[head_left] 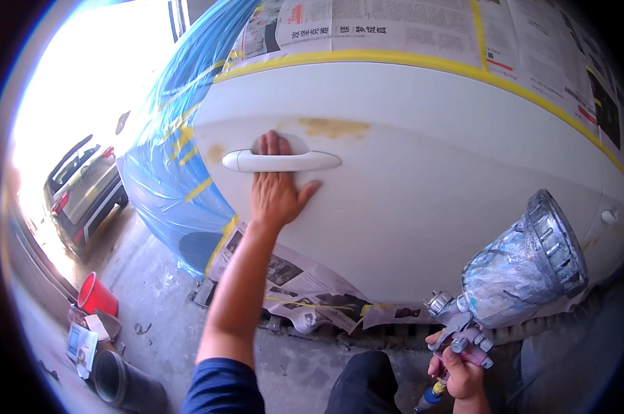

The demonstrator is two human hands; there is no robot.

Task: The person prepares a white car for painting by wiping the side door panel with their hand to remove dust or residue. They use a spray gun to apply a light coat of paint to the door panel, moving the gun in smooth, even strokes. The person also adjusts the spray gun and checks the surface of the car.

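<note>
My left hand [276, 196] lies flat on the white car door [429, 159], its fingers slipped behind the white door handle [291, 161]. The fingertips show above the handle in its recess, and the thumb is spread to the right. A brownish-yellow patch [334, 127] marks the door just above the handle, with a smaller one to its left. At the lower right, my right hand [460, 372] is closed around the grip of a spray gun [464, 331]. The gun's large paint-smeared cup [515, 269] sits on top, tilted right, and a hose fitting shows below.
Newspaper [395, 27] and yellow tape [395, 58] mask the upper edge; blue plastic film [167, 159] covers the left. On the floor at left stand a red bucket [98, 295] and a dark bin [129, 383]. Another car [84, 186] is parked outside.
</note>
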